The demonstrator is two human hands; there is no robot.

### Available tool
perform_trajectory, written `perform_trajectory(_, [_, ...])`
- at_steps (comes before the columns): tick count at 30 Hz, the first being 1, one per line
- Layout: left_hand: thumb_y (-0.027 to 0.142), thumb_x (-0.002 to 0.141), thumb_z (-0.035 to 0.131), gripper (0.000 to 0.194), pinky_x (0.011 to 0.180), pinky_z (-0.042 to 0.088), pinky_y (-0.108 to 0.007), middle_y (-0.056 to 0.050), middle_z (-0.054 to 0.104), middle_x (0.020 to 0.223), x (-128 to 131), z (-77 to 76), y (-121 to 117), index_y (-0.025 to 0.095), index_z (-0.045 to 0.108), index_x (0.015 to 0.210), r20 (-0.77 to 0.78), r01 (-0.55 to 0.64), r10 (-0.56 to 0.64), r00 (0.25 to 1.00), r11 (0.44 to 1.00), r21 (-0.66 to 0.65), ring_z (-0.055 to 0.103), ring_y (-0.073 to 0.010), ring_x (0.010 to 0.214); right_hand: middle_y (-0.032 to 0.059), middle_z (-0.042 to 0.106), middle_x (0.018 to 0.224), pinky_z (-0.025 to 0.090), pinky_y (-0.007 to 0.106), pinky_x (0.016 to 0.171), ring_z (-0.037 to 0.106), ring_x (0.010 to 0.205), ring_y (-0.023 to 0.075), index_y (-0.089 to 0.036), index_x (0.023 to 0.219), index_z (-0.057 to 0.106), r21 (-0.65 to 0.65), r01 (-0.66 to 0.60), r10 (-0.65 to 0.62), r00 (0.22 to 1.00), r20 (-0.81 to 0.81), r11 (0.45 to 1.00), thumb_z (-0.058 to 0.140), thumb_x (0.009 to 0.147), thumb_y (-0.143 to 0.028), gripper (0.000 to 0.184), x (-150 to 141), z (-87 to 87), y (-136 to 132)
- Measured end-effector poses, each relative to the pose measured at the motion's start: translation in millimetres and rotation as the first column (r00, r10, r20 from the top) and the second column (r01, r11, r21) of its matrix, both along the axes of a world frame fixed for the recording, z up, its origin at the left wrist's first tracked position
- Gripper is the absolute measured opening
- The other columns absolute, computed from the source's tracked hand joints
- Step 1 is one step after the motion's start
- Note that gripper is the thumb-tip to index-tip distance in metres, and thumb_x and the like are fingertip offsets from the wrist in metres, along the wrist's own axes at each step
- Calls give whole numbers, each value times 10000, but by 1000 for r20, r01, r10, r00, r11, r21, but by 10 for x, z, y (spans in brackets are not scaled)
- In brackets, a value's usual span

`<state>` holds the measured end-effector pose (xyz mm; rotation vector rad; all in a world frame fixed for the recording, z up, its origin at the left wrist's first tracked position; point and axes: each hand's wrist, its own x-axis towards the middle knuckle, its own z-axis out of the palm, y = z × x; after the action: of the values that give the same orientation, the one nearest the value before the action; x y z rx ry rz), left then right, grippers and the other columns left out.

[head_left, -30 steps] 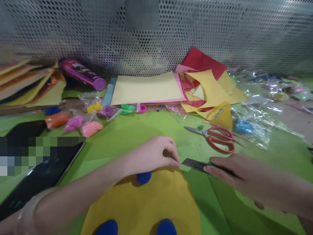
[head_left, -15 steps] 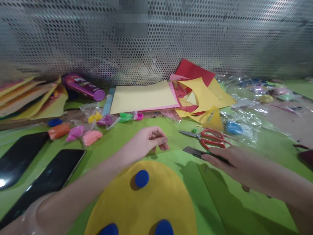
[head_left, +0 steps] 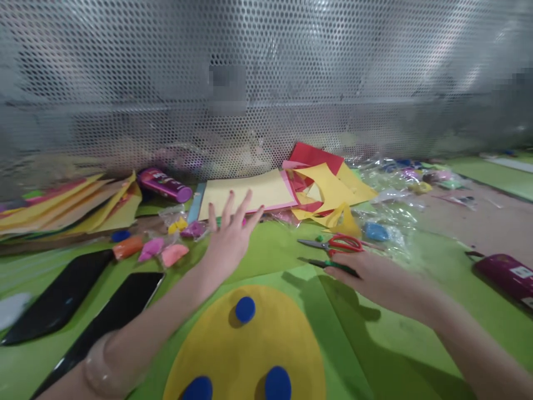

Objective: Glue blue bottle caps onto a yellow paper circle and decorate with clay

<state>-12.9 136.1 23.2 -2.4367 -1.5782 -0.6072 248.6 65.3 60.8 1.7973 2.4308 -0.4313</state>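
Note:
My left hand [head_left: 229, 239] is raised with spread fingers, its tips overlapping the cream paper sheet [head_left: 254, 188] in view; whether they touch cannot be seen. In my right hand [head_left: 366, 272] is a utility knife [head_left: 333, 265] with a thin dark blade and green-and-black handle, pointing left. Just beyond it lie red-handled scissors [head_left: 343, 243], blades also to the left. Nearest me is a yellow paper disc [head_left: 254, 344], cut off by the bottom edge. Blue round pieces [head_left: 245, 309] sit on it, and green paper [head_left: 300, 294] lies beneath.
Phones [head_left: 62, 297] lie at left near bagged clay [head_left: 175, 254]. Behind are a purple tube [head_left: 164, 185], folded coloured paper [head_left: 83, 205] and yellow cut-offs [head_left: 333, 189] against a perforated metal panel [head_left: 266, 122]. A maroon case [head_left: 506, 275] is at right.
My left hand has opened from loosely curled fingers and reached up and left. My right hand still grips the utility knife, which has turned edge-on. The view has tilted upward.

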Motion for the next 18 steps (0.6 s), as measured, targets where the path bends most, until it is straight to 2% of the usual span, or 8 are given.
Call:
perform_trajectory(2, [199, 877, 428, 289, 1049, 213, -578, -103, 687, 995, 25, 66, -45, 175, 637, 1075, -64, 55, -65, 996, 988, -146, 575, -301, 1058, -5, 620, 712, 458, 289, 551, 579, 585, 142, -197, 801, 590, 5, -13, 13, 999, 43, 1000, 347, 958, -420, 365, -19, 7, -21])
perform_trajectory(4, [312, 904, 397, 361, 1009, 310, -553, -70, 696, 663, 29, 132, -69, 147, 701, 801, -65, 47, -64, 996, 972, -230, 663, -264, 812, -7, 613, 736, 481, 291, 588, 577, 608, 124, -169, 842, 593, 20, -4, 2, 995, 98, 1000, 394, 957, -390, 318, -22, 12, -20])
perform_trajectory(5, [330, 905, 398, 372, 1014, 295, -568, -71, 705, 689, 23, 157, -76, 152, 703, 788, -65, 42, -58, 996, 973, -226, 662, -268, 836, 0, 615, 771, 493, 304, 622, 586, 642, 125, -158, 885, 595, 32, 8, -12, 992, 127, 999, 425, 951, -371, 281, -19, 12, -13])
perform_trajectory(7, [325, 882, 462, 294, 1044, 180, -622, -88, 677, 1063, 5, 182, -98, 191, 641, 1072, -75, 62, -80, 994, 975, -216, 559, -301, 1097, 13, 620, 832, 506, 326, 661, 597, 690, 134, -156, 952, 594, 57, 37, -47, 984, 173, 998, 467, 937, -352, 234, -11, 8, 2])
perform_trajectory(10, [370, 876, 476, 554, 1069, 122, -611, -73, 316, 1449, -12, 157, -199, 246, 296, 1385, -58, 199, -235, 970, 912, -360, 262, -299, 1336, 27, 622, 901, 514, 331, 669, 604, 724, 141, -163, 1013, 583, 77, 41, -56, 980, 192, 996, 475, 933, -352, 232, -15, -2, 3])
perform_trajectory(12, [427, 901, 400, 489, 1101, 167, -525, -19, 286, 1463, -2, 125, -319, 276, 343, 1363, -14, 342, -396, 918, 810, -476, 216, -258, 1357, 30, 623, 913, 516, 334, 678, 607, 739, 143, -163, 1008, 585, 79, 18, -33, 981, 191, 997, 472, 935, -348, 229, -35, -4, -14])
perform_trajectory(15, [466, 901, 377, 397, 1125, 159, -455, 59, 355, 1428, 33, 92, -518, 340, 486, 1262, 37, 521, -592, 805, 675, -522, 187, -229, 1368, 25, 627, 891, 515, 333, 683, 608, 734, 141, -161, 984, 592, 87, -15, -3, 981, 194, 996, 467, 939, -342, 225, -75, -1, -44])
perform_trajectory(18, [460, 908, 363, 388, 1105, 100, -545, 37, 374, 1421, 64, 77, -638, 336, 505, 1247, 55, 592, -662, 748, 627, -506, 158, -282, 1370, 19, 626, 858, 513, 329, 672, 606, 717, 138, -157, 963, 592, 110, -20, -3, 979, 203, 994, 457, 942, -351, 237, -103, -4, -62])
